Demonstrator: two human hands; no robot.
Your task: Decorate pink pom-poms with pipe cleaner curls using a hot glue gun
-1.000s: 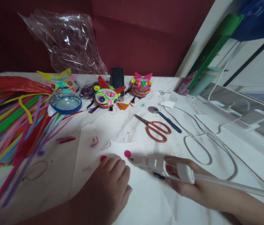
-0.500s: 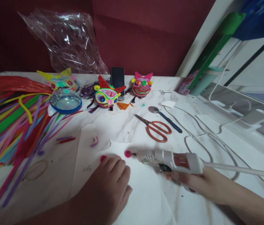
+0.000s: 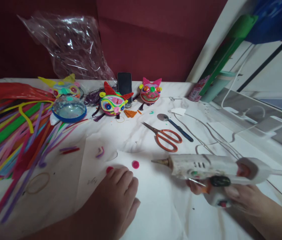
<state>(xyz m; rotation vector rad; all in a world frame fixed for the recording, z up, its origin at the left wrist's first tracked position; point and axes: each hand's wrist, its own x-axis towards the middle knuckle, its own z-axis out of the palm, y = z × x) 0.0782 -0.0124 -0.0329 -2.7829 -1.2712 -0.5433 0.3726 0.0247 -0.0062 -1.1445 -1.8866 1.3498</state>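
- The white table (image 3: 130,131) is covered at its left by coloured strips (image 3: 10,131), its front by a sheet of paper (image 3: 153,200).
- Now the glue gun (image 3: 206,166): gripped in the right hand (image 3: 248,196), fingers wrapped about its handle, nozzle (image 3: 160,162) pointed left.
- The left hand (image 3: 122,190) is rested on the paper, fingers curled; whether anything is pinched cannot be told.
- Orange-handled scissors (image 3: 158,131) are seen beyond the gun.
- A pink disc (image 3: 135,164) is set on the paper between left hand and nozzle, touched by neither; a second disc (image 3: 109,169) is partly hidden by that hand.

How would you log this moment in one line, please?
left hand: resting on white paper | right hand: holding glue gun | nozzle: apart from uncovered pink disc | scissors: on tabletop
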